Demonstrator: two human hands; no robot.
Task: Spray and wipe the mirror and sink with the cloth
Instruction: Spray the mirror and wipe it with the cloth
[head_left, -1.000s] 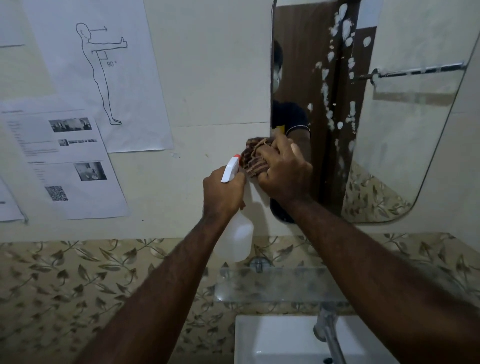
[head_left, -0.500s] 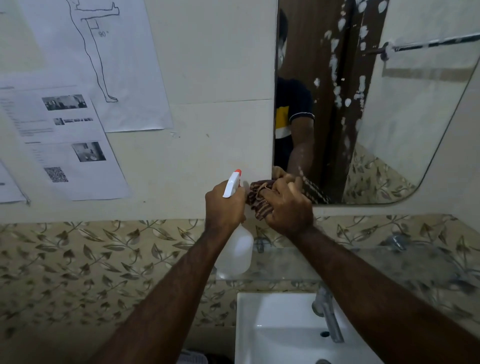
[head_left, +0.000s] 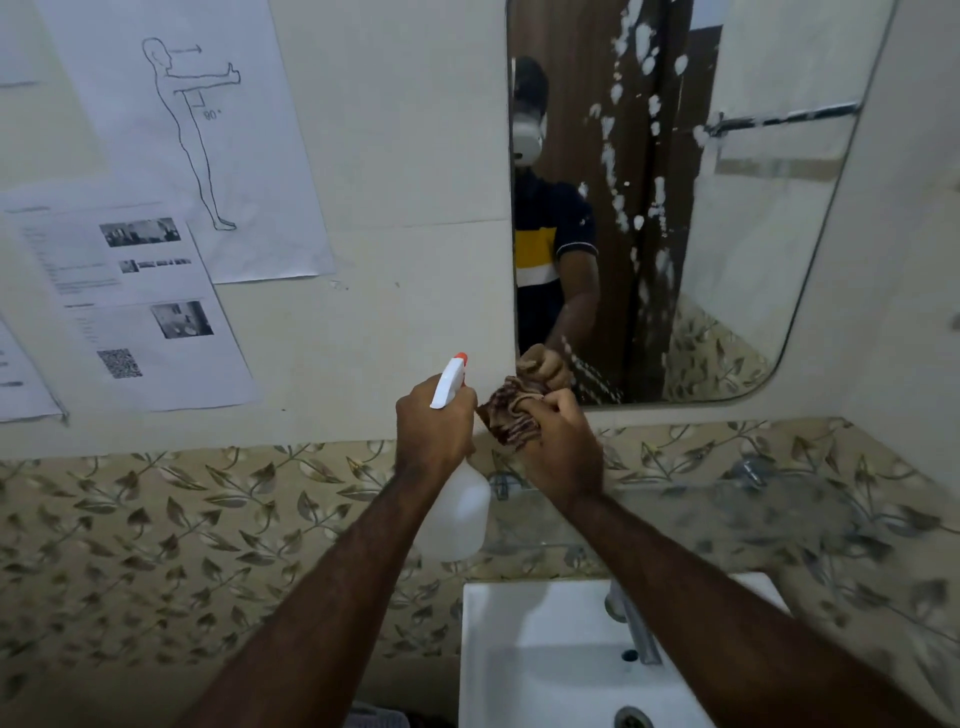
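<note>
Your right hand is balled up around the cloth at the bottom-left corner of the mirror, and your left hand is wrapped around the spray bottle neck. Cloth looks soft and floppy, so keep it bunched. Bottle seems light but probably slick, so grip the neck. Sink sits right below.

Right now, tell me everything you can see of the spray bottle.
The spray bottle is a translucent white plastic one with a white trigger head tipped by an orange-red nozzle. It stands roughly upright in the air, nozzle aimed up toward the wall just left of the mirror. The left hand wraps its neck, hiding that part, and the body hangs below the fist. How full it is cannot be told. The cloth in the right hand sits close beside it.
</note>
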